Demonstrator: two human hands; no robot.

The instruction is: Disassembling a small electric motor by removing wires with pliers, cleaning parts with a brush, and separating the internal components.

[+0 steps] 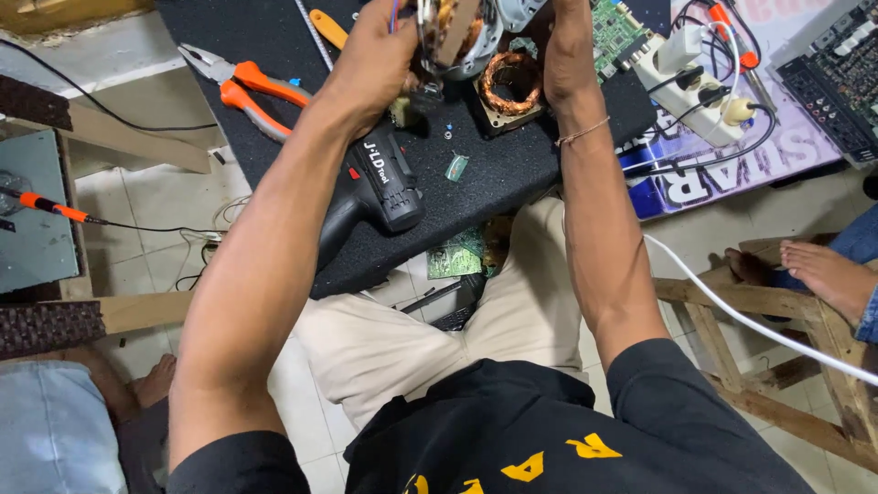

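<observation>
Dark felt bench mat (512,174) carries a black cordless drill (380,187) and orange-handled pliers (242,91). My left hand (380,50) and right hand (567,46) are both clamped around a silver motor housing with copper windings (457,32), raised at the frame's top edge (largely cropped). I advise steady, even support; fingertip contact is unreadable

Electronics repair workshop: black work mat (274,37) with orange-handled pliers (245,87), cordless drill (375,187), copper-wound coil (512,82), circuit boards (617,32), power strip (700,82) far right; tiled floor (165,192).
</observation>
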